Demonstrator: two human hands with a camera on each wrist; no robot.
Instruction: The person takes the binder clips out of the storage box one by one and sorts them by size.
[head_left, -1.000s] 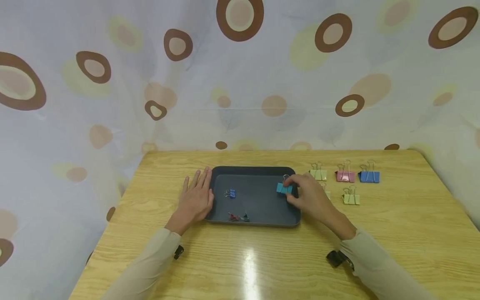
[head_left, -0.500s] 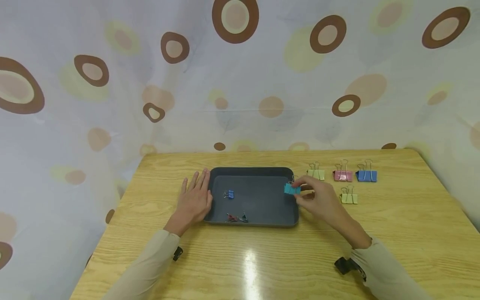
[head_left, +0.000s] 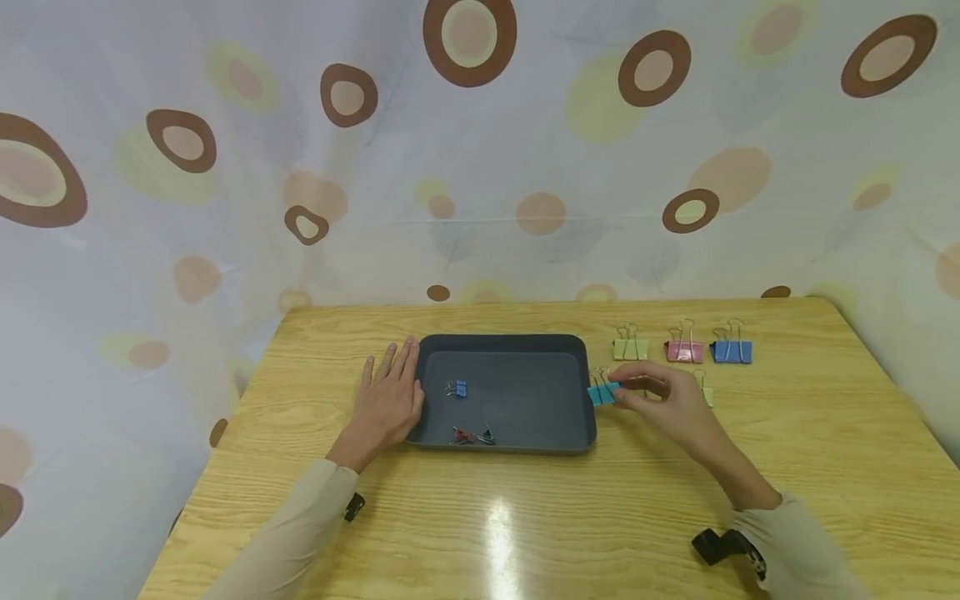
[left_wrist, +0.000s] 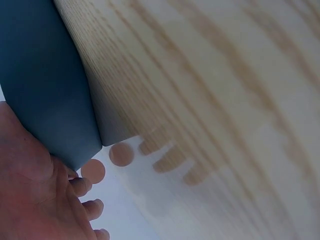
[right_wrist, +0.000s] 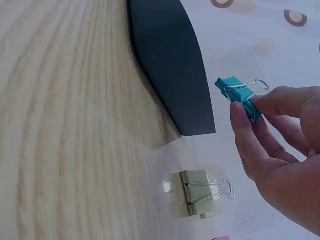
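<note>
My right hand (head_left: 671, 408) pinches a teal binder clip (head_left: 603, 393) between thumb and fingers, at the right rim of the dark grey tray (head_left: 525, 400). In the right wrist view the teal clip (right_wrist: 241, 97) is held above the table, its wire handles sticking out. My left hand (head_left: 384, 400) lies with straight fingers against the tray's left side. Inside the tray are a small blue binder clip (head_left: 461, 389), a small red clip (head_left: 463, 436) and a small dark green clip (head_left: 487, 434).
Right of the tray stand a yellow-green binder clip (head_left: 631, 348), a pink one (head_left: 685, 351) and a blue one (head_left: 732, 351). Another yellow-green clip (head_left: 708, 395) is partly hidden behind my right hand. A patterned cloth (head_left: 480, 167) hangs behind the wooden table (head_left: 420, 517).
My right hand has carried the teal binder clip rightward, from inside the tray to its right rim. My left hand has stayed at the tray's left side.
</note>
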